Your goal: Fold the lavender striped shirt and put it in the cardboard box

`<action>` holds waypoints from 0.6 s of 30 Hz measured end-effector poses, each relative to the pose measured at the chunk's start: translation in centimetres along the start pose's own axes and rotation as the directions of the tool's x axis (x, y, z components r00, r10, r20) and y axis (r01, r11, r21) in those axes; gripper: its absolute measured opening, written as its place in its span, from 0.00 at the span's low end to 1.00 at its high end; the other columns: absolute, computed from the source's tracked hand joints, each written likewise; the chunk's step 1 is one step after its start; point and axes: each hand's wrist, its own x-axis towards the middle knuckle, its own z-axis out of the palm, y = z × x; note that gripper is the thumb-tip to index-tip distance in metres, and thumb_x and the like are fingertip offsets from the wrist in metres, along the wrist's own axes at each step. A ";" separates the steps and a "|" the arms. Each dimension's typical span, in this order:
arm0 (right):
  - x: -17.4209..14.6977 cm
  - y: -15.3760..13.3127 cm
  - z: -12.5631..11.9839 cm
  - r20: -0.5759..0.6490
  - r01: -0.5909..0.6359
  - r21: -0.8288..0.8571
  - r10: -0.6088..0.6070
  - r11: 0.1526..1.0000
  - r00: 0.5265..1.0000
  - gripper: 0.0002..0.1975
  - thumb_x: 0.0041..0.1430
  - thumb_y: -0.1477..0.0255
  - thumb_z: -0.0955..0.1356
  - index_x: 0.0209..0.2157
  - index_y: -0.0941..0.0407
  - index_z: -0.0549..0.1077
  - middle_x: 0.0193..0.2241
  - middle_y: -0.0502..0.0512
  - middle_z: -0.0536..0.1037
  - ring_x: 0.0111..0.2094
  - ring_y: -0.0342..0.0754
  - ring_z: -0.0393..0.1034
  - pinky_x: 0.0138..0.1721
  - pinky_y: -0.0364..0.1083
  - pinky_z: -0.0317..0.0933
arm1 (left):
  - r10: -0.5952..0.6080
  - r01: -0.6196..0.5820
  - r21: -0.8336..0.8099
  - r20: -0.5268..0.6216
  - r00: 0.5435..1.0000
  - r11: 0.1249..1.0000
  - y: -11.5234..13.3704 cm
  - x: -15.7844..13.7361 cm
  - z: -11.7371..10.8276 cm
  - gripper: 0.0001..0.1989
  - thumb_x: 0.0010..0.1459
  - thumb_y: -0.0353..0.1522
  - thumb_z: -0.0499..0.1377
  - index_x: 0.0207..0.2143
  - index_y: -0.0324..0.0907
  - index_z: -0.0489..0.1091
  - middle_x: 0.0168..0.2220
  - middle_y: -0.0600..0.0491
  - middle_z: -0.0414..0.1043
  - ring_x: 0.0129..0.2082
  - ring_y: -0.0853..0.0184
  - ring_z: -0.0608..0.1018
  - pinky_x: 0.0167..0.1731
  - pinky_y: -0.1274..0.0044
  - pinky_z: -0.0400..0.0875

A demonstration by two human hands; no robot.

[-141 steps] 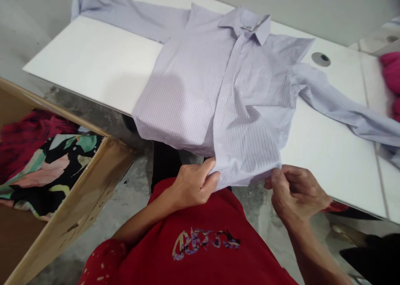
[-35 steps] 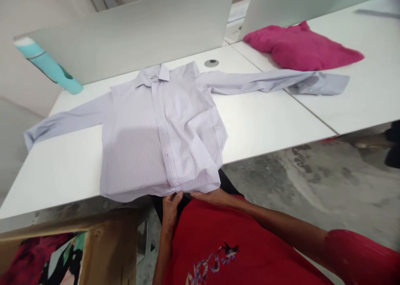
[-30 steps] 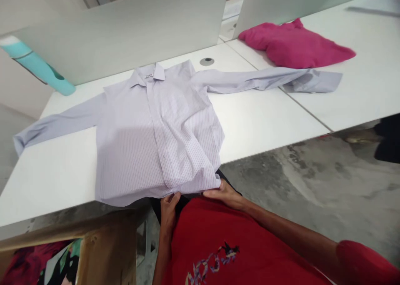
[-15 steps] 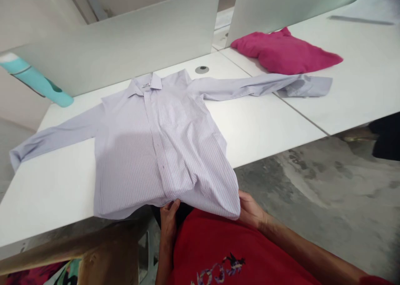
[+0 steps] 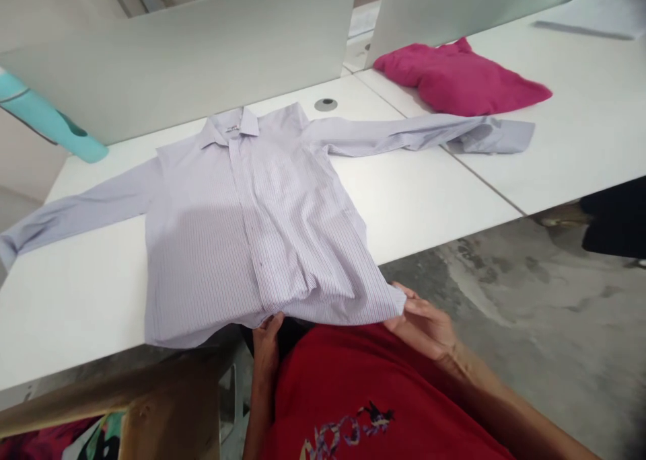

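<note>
A pale lilac, finely striped long-sleeved shirt [image 5: 202, 231] lies front up on the white table, its collar at the far side and both sleeves spread wide. Its lower hem hangs past the near table edge. My left hand [image 5: 266, 335] pinches the hem near the button placket, thumb on top and the other fingers hidden beneath the cloth. At the hem's right corner, my right hand [image 5: 421, 322] grips the fabric, partly behind it. Loose folds run across the shirt's right half between the hands.
A crumpled pink cloth [image 5: 459, 80] lies at the back right of the table [image 5: 428, 198]. A turquoise cylindrical object [image 5: 55, 120] leans at the far left by the grey partition [image 5: 202, 63]. Below the near edge, a cardboard box [image 5: 171, 413] holds coloured cloth.
My right hand has moved up and outward to the right, drawing the hem corner with it. My left hand keeps its pinch on the hem. The view has shifted slightly.
</note>
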 end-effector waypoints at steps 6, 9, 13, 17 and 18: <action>-0.2 -0.6 -0.7 -0.069 0.043 0.041 -0.040 0.998 0.997 0.14 0.45 0.65 0.79 0.36 0.48 0.80 0.39 0.49 0.81 0.38 0.49 0.74 0.47 0.51 0.71 | 0.007 -0.008 0.050 0.018 1.000 0.999 1.1 -0.7 0.7 0.26 0.46 0.45 0.73 0.44 0.38 0.81 0.42 0.45 0.83 0.52 0.53 0.80 0.63 0.60 0.66; -0.4 -0.2 -0.1 -0.108 -0.029 0.013 0.030 1.000 0.994 0.20 0.49 0.58 0.78 0.45 0.47 0.80 0.47 0.53 0.81 0.45 0.53 0.75 0.52 0.54 0.70 | 0.045 -0.041 0.070 -0.057 0.997 0.997 1.2 -0.6 0.4 0.26 0.47 0.44 0.73 0.45 0.39 0.81 0.45 0.46 0.82 0.53 0.54 0.79 0.65 0.61 0.64; 0.1 -0.7 1.3 -0.160 0.005 -0.193 -0.036 0.981 0.986 0.31 0.49 0.48 0.77 0.52 0.48 0.77 0.47 0.57 0.80 0.48 0.57 0.74 0.51 0.55 0.69 | 0.084 -0.072 0.101 -0.114 0.990 0.992 1.6 -0.2 0.2 0.24 0.47 0.43 0.73 0.45 0.41 0.81 0.48 0.47 0.81 0.58 0.55 0.76 0.67 0.63 0.61; 1.0 -3.2 2.4 -0.297 0.088 -0.683 -0.386 0.725 0.873 0.23 0.51 0.48 0.76 0.34 0.54 0.78 0.31 0.55 0.79 0.36 0.52 0.73 0.42 0.49 0.68 | 0.094 -0.086 0.076 -0.099 0.991 0.993 1.8 0.2 0.5 0.24 0.46 0.43 0.73 0.43 0.39 0.81 0.48 0.48 0.81 0.57 0.52 0.77 0.67 0.63 0.63; 1.1 -4.0 2.7 -0.296 0.088 -0.765 -0.469 0.638 0.832 0.22 0.53 0.48 0.74 0.30 0.54 0.77 0.28 0.54 0.78 0.33 0.51 0.73 0.39 0.48 0.67 | 0.092 -0.086 0.069 -0.092 0.992 0.994 1.7 0.3 0.6 0.24 0.45 0.43 0.74 0.42 0.39 0.81 0.47 0.48 0.81 0.57 0.51 0.77 0.66 0.62 0.63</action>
